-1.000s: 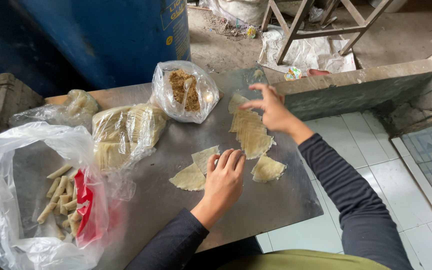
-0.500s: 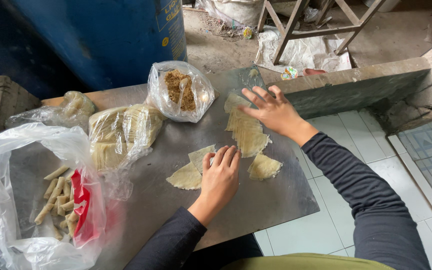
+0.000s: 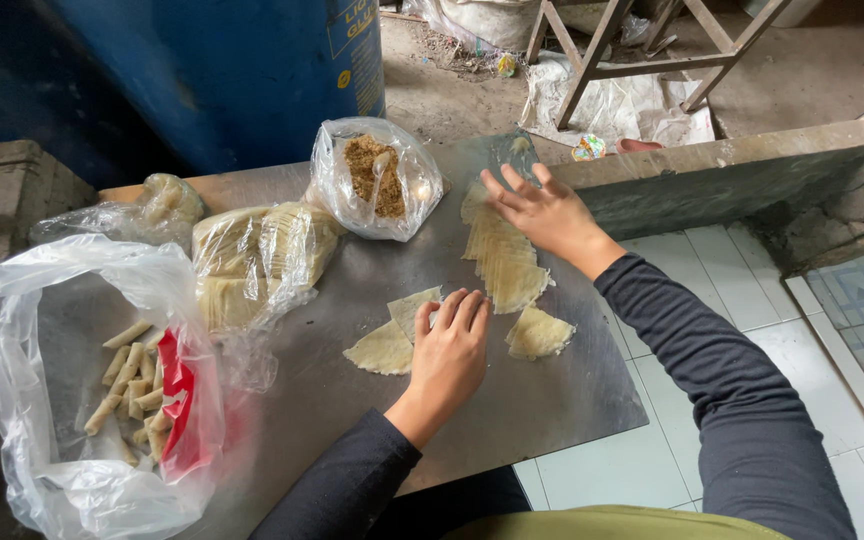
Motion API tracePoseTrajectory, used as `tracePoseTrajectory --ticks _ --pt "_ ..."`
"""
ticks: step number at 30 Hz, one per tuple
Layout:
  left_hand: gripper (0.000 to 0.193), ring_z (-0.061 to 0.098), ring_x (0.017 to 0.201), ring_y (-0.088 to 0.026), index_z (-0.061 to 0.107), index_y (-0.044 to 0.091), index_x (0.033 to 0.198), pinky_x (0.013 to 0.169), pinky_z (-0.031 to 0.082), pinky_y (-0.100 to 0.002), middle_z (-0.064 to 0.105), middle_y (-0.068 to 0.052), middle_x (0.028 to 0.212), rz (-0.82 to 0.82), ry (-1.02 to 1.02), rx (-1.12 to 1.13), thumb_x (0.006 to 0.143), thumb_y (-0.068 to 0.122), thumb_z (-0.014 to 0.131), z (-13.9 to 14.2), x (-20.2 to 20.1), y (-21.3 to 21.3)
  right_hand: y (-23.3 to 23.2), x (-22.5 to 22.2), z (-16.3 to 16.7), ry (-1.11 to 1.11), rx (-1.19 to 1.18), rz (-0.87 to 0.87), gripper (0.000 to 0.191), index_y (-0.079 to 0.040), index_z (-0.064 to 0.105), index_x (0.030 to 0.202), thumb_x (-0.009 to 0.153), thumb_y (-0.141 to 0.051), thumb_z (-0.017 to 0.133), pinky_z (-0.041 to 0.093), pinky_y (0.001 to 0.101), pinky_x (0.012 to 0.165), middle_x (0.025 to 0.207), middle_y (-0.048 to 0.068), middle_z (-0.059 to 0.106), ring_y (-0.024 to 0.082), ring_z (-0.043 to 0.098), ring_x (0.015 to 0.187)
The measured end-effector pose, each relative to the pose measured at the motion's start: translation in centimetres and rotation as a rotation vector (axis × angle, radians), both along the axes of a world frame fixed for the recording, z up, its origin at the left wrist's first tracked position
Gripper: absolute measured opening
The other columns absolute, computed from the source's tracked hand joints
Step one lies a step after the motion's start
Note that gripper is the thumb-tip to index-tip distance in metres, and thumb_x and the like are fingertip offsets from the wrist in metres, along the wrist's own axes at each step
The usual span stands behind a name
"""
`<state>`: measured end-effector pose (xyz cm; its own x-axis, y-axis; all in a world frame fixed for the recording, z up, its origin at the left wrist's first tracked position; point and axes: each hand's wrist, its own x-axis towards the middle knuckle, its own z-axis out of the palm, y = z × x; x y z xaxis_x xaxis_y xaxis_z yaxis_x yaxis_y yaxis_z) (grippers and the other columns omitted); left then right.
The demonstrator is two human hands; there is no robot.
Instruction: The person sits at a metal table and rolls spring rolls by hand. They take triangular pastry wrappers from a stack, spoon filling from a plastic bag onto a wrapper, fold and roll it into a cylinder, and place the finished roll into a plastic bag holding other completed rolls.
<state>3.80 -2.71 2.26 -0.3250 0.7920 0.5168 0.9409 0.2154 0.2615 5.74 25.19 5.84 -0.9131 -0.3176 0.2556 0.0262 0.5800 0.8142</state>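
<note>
My left hand [image 3: 454,345] lies palm down on a pale triangular wrapper [image 3: 407,310] on the metal sheet [image 3: 512,410], beside another wrapper [image 3: 380,350]. My right hand [image 3: 542,205] rests with spread fingers on the far end of a stack of wrappers [image 3: 504,260]. A third loose wrapper [image 3: 537,333] lies near the stack's front end. A clear bag of brown filling [image 3: 374,178] stands just left of the right hand.
A clear bag of wrappers [image 3: 252,262] lies left of centre. A white plastic bag [image 3: 92,390] at the left holds several rolled pieces [image 3: 130,385]. A blue barrel [image 3: 242,70] stands behind; a wooden frame [image 3: 632,50] and a concrete ledge [image 3: 732,170] are at the right.
My right hand has come down from hovering above the stack onto its far end. My left hand has stayed on the wrapper.
</note>
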Motion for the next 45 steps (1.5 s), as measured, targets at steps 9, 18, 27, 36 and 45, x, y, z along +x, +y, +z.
tracePoseTrajectory --ticks 9,18,27,36,45 --pt "0.025 0.063 0.104 -0.029 0.07 0.014 0.115 0.086 0.046 -0.045 0.068 -0.005 0.112 0.283 -0.3 0.127 0.091 0.02 0.072 3.3 -6.2 -5.5 -8.4 5.1 4.8 0.211 -1.117 -0.047 0.047 -0.015 0.075 0.11 0.076 0.008 0.053 0.034 0.0445 0.111 0.137 0.009 0.053 0.027 0.045 0.134" --pt "0.017 0.063 0.095 -0.032 0.064 0.011 0.088 0.08 0.047 -0.047 0.065 -0.01 0.095 0.352 -0.387 -0.13 0.086 0.023 0.075 0.9 -5.4 -9.7 -17.9 4.6 1.2 -0.305 -2.032 -0.047 0.069 -0.013 0.069 0.125 0.068 0.012 0.041 0.038 0.0324 0.107 0.135 0.005 0.049 0.022 0.048 0.13" --pt "0.009 0.065 0.091 -0.032 0.063 0.011 0.09 0.076 0.046 -0.048 0.065 -0.009 0.091 0.384 -0.308 -0.06 0.09 0.018 0.069 -0.3 -3.3 -10.4 -23.6 5.6 -0.7 0.058 -1.762 0.007 0.065 -0.009 0.054 0.142 0.083 0.015 0.039 0.052 0.0387 0.095 0.118 0.015 0.065 0.031 0.065 0.107" --pt "0.014 0.068 0.083 -0.037 0.06 0.004 0.096 0.07 0.052 -0.045 0.07 -0.016 0.086 0.146 -0.627 0.138 0.09 0.012 0.068 1.2 -5.0 -13.0 -21.4 2.5 0.3 0.02 -1.481 0.105 0.053 -0.006 0.057 0.134 0.083 0.0 0.072 0.052 0.0444 0.085 0.106 0.015 0.069 0.035 0.066 0.1" --pt "0.019 0.069 0.07 -0.032 0.06 0.001 0.099 0.064 0.054 -0.04 0.069 -0.015 0.078 0.222 -0.826 0.183 0.088 0.012 0.071 1.8 -5.4 -15.4 -18.7 -0.7 -1.5 0.079 -2.214 0.015 0.04 -0.005 0.059 0.128 0.09 -0.002 0.069 0.053 0.031 0.069 0.09 0.005 0.067 0.011 0.062 0.078"
